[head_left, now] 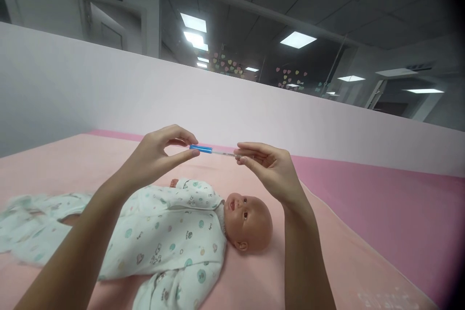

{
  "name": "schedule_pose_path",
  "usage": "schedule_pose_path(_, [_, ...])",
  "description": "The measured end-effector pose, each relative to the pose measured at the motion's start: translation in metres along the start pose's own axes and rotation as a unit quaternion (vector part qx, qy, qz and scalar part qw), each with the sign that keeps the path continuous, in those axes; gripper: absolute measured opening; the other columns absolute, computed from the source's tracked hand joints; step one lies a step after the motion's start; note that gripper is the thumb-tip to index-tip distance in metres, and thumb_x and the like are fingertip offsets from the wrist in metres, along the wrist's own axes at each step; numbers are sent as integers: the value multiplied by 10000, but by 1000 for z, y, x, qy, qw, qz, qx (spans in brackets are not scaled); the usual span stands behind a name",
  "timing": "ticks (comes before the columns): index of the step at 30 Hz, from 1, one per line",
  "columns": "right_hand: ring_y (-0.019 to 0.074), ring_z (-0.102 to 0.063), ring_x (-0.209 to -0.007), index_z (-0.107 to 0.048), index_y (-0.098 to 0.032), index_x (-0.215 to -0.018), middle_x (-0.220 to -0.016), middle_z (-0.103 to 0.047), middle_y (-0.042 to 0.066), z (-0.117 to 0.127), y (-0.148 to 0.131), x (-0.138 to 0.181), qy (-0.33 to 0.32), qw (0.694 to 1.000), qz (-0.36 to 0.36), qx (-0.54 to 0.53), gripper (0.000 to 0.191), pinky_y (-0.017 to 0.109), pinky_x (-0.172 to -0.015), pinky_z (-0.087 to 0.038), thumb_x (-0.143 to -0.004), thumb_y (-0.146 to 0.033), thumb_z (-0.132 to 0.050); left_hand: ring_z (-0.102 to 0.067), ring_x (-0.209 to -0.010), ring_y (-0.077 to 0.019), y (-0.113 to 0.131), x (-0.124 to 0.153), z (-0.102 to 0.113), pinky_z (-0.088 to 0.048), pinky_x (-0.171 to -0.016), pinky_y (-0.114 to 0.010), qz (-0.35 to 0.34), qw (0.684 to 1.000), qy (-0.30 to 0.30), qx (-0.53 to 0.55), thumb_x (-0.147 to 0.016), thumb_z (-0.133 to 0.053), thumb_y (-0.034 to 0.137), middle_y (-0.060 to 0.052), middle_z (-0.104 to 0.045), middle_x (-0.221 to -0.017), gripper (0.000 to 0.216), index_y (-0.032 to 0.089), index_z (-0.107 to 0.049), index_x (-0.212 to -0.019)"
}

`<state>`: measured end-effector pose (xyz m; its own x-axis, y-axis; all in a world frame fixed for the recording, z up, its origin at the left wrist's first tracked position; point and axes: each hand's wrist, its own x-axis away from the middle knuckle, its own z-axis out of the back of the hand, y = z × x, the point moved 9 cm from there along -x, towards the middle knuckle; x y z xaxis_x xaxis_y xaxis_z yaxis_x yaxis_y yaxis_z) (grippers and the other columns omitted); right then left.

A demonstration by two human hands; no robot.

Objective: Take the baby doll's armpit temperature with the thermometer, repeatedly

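Observation:
In the head view, my left hand (165,152) pinches the blue end (202,149) of a slim glass thermometer (222,153). My right hand (267,164) grips its thin clear end between thumb and fingers, which partly cover it. The thermometer is held nearly level above a baby doll (250,220). The doll lies on its back, its bald head to the right below my right hand. It wears a white printed outfit (170,237), and my left forearm crosses in front of part of that clothing.
Beneath the doll spreads a pink sheet (261,281), with a darker pink strip (381,198) along its right side. A low white partition (225,101) runs behind. Beyond it are windows with heart stickers (228,64) and a door (109,29) at left.

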<state>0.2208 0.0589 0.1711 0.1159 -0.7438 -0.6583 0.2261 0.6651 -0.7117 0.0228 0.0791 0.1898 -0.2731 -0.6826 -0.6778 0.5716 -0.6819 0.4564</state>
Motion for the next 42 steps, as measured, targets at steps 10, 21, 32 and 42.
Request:
schedule_pose_path(10, [168, -653, -765, -657, -161, -950, -842, -689, 55, 0, 4, -6, 11, 999, -3, -51, 238, 353, -758, -546, -760, -295, -611, -601, -817, -169, 6, -2, 7, -479, -672, -236, -2, 999, 46, -10, -750, -535, 469, -15, -681, -855, 282, 218, -656, -794])
schedule_pose_path(21, [116, -607, -629, -686, -173, -888, -816, -686, 49, 4, 8, -7, 15, 1000, -18, 3, 189, 267, -600, -542, -765, -272, -583, -588, -807, -164, 5, -4, -3, -464, -611, -224, -9, 999, 51, 1, -771, -501, 502, -36, -672, -856, 337, 204, -650, -823])
schedule_pose_path(32, [119, -602, -665, -687, -181, -896, -859, -681, 50, 8, 8, -10, 17, 999, -1, 32, 214, 258, -603, -530, -770, -268, -537, -589, -821, -166, 4, -7, -9, -459, -615, -223, -17, 998, 55, -26, -768, -514, 492, -23, -671, -857, 309, 218, -650, -810])
schedule_pose_path(42, [153, -628, -699, -692, -210, -879, -876, -693, 44, 61, -4, 15, 119, 970, -9, 213, 228, 277, -638, -498, -781, -313, -514, -578, -903, -182, 2, -6, -29, -458, -580, -219, -18, 998, -20, -60, -822, -398, 523, -27, -642, -966, 387, 254, -584, -1030])
